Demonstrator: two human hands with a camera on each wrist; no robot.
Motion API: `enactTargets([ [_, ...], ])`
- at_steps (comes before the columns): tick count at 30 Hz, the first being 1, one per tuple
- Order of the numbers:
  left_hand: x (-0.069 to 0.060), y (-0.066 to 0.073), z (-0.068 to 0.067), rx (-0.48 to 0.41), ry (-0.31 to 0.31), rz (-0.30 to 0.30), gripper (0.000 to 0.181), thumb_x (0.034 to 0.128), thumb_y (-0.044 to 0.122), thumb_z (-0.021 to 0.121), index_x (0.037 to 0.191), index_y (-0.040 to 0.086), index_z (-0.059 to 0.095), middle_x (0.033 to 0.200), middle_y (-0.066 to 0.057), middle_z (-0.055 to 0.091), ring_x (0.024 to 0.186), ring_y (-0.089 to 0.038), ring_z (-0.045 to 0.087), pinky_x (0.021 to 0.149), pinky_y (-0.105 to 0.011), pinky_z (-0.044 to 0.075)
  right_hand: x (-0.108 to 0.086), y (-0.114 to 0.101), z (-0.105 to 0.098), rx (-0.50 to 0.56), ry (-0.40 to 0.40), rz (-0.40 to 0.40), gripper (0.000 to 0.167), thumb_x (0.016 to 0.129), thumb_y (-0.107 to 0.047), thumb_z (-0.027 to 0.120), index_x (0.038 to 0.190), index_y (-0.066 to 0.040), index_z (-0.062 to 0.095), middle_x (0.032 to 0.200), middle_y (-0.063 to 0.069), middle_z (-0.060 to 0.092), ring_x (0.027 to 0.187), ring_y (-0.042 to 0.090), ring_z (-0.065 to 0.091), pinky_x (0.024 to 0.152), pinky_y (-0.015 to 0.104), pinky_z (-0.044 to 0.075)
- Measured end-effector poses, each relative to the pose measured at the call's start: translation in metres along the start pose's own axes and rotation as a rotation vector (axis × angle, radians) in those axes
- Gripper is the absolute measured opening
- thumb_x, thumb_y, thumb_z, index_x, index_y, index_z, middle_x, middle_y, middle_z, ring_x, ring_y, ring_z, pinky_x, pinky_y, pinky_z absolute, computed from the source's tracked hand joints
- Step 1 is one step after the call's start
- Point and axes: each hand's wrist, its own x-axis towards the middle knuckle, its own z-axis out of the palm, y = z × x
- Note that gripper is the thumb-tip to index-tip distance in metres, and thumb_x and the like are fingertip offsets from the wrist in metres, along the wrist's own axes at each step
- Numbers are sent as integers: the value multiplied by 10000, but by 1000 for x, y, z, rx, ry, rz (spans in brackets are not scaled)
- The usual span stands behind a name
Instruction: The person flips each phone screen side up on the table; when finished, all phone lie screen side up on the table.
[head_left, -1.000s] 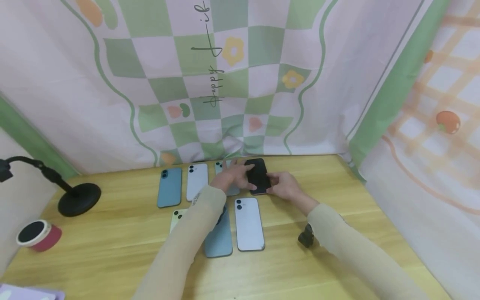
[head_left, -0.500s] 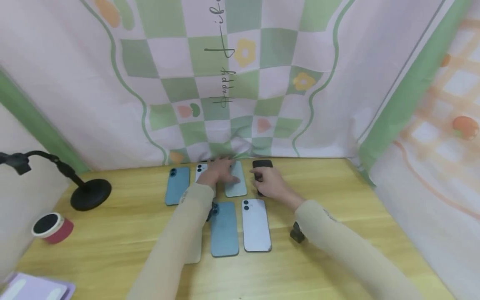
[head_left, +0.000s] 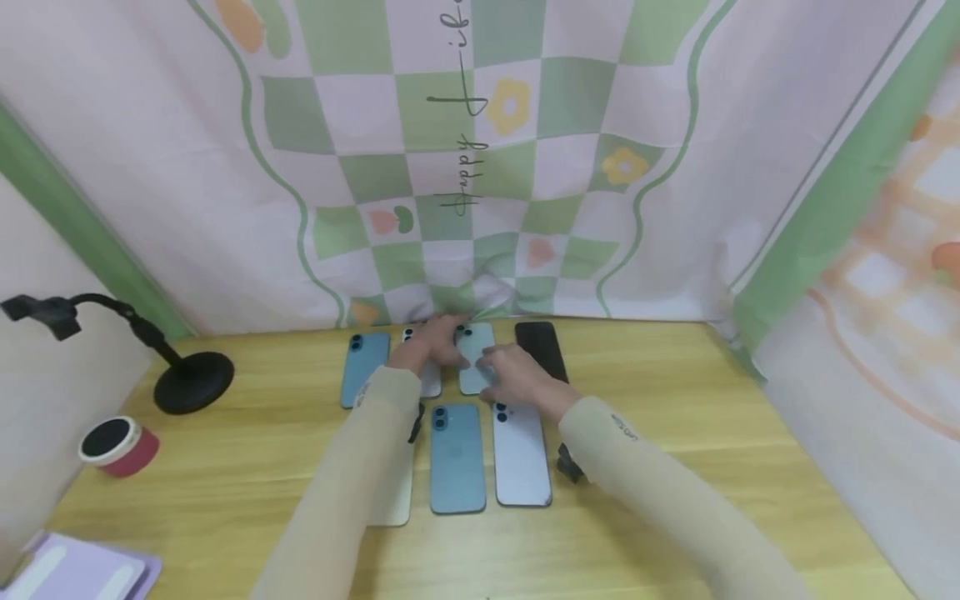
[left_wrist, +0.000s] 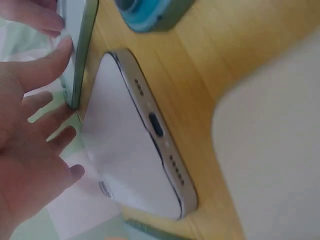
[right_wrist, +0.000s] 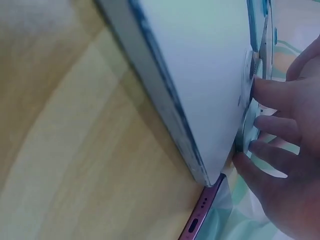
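While the left hand [head_left: 433,343] spreads its fingers, thumb touching one edge of the pale-green phone [head_left: 475,350], the right hand [head_left: 519,375], fingers loosely extended, touches its opposite side. This phone lies flat in the back row, left of the black phone [head_left: 543,350]. At far left stands a round red-and-white tub [head_left: 137,454], contents indiscernible. A blue phone [head_left: 457,462] and a white phone [head_left: 522,467], rounded rectangles, lie nearer on the wood-grained tabletop [head_left: 637,533]. Checked cloth [head_left: 435,175] hangs behind.

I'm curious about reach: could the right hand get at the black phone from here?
Probably yes: the black phone lies just beside the right hand, and nothing appears to rest on its visible part.
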Motion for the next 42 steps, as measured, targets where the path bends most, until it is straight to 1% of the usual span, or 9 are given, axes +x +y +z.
enactTargets([
  [4, 1, 1, 0, -163, -1, -9, 825, 873, 85, 722, 1615, 160, 368, 1669, -130, 396, 1549, -370, 368, 1290, -569, 291, -1, -3, 0, -4, 5, 18, 503, 859, -202, 839, 1312, -43, 688, 1518, 215, 571, 1424, 398, 543, 1181, 502, 474],
  [8, 1, 1, -2, -320, 0, 4, 818, 847, 7, 640, 1611, 96, 358, 1670, -142, 393, 1556, -365, 363, 1300, -537, 289, -1, -5, 2, -27, 21, 16, 504, 853, -196, 848, 1306, -45, 685, 1437, 194, 642, 1322, 353, 629, 1096, 456, 548],
  [12, 4, 1, -1, -413, 11, -2, 806, 867, 21, 620, 1616, 77, 330, 1679, -159, 369, 1563, -369, 352, 1302, -530, 288, -2, -5, 3, -26, 19, 18, 520, 850, -191, 851, 1317, -51, 671, 1362, 166, 688, 1230, 311, 670, 1025, 422, 580],
  [18, 7, 2, 1, -523, 62, -51, 795, 900, 51, 605, 1629, 84, 289, 1692, -172, 327, 1560, -390, 344, 1295, -545, 297, -1, -5, 0, -35, 7, 6, 593, 894, -223, 813, 1414, -33, 601, 1453, 194, 625, 1350, 350, 603, 1124, 466, 523],
  [22, 7, 2, 1, -555, 87, -54, 802, 900, 31, 592, 1634, 98, 277, 1701, -164, 316, 1571, -381, 328, 1302, -546, 281, -1, -5, -3, -35, -26, 26, 647, 925, -247, 780, 1497, -70, 534, 1551, 222, 525, 1422, 382, 538, 1174, 498, 480],
  [27, 8, -2, 4, -521, 115, -56, 791, 891, -18, 592, 1622, 109, 317, 1682, -161, 354, 1576, -363, 327, 1309, -531, 271, -2, -4, -5, -4, -64, 46, 639, 940, -233, 763, 1516, -100, 522, 1616, 226, 441, 1482, 402, 468, 1209, 519, 438],
  [31, 8, -4, 7, -497, 141, -70, 717, 901, 33, 656, 1572, 72, 408, 1626, -184, 434, 1526, -380, 401, 1284, -536, 321, -3, -2, -7, 18, -77, 43, 636, 933, -181, 763, 1516, -101, 521, 1625, 215, 438, 1505, 398, 443, 1224, 527, 419],
  [37, 9, -7, 11, -515, 156, -130, 609, 888, 98, 723, 1462, 30, 531, 1429, -208, 591, 1331, -387, 570, 1150, -507, 488, -5, 0, -9, 48, -92, 56, 632, 932, -152, 757, 1517, -103, 521, 1636, 202, 429, 1526, 401, 412, 1242, 540, 389],
  [42, 8, -6, 9, -575, 154, -163, 600, 889, 64, 730, 1456, 31, 537, 1376, -210, 593, 1167, -358, 667, 920, -376, 630, -5, -1, -8, 65, -97, 68, 638, 944, -152, 744, 1532, -105, 501, 1651, 203, 403, 1536, 410, 389, 1248, 551, 375],
])
